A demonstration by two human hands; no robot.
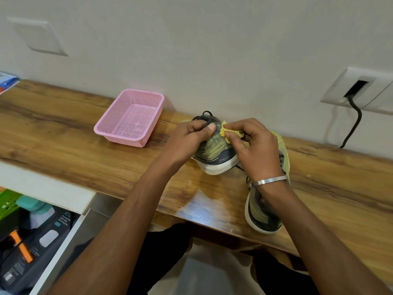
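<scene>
The lettering on the dark box point(42, 241) in the drawer point(60, 254) is too blurred for me to read. My left hand point(189, 137) grips the knit shoe point(214, 150), tipped up on the wooden table point(63, 133). My right hand point(255, 150) pinches a yellow cloth point(225, 130) against it. A second shoe point(263, 218) lies under my right wrist, and a perforated pink basket point(125, 139) stands to the left.

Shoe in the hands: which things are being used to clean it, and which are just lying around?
In use:
shoe
cloth
left hand, holding the shoe
right hand, pinching the cloth

Lying about:
other shoe
basket
cable
</scene>
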